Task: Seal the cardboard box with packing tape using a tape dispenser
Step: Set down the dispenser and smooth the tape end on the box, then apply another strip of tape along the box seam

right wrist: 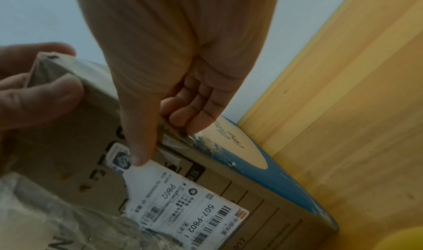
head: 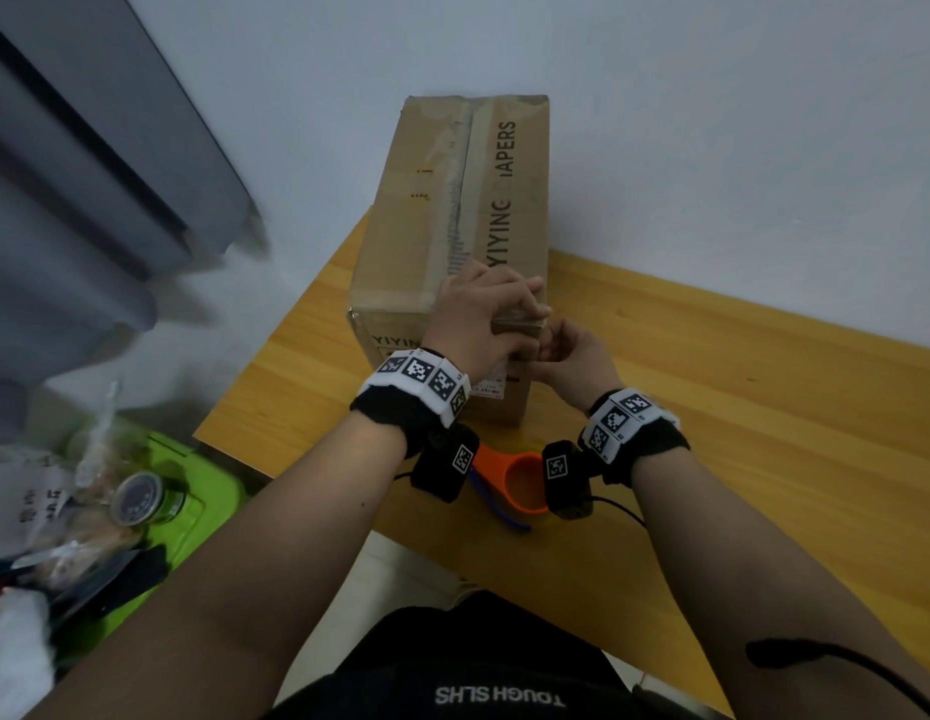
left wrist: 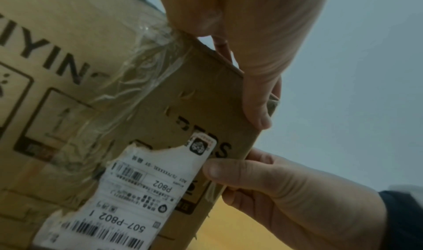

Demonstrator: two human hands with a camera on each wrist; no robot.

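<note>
Cardboard box (head: 447, 241), on table (head: 712, 387): your left hand (head: 478, 314) presses flat-fingered on its near top corner, your right hand (head: 572, 356) pinches that corner's edge.

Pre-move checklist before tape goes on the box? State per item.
1. Box sits on the table: ok.
2. Top flaps closed flat: ok along the seam; near right corner hidden by the hands.
3. Left hand steadies the box top at the near right corner: ok.
4. Right hand free for the tape dispenser: not ok, thumb and fingers pinch the box's near right vertical edge.
5. Dispenser within reach: ok, lying on the table under the wrists, untouched.
6. Tape end ready on the dispenser: cannot tell, mostly hidden by the wrist cameras.
</note>
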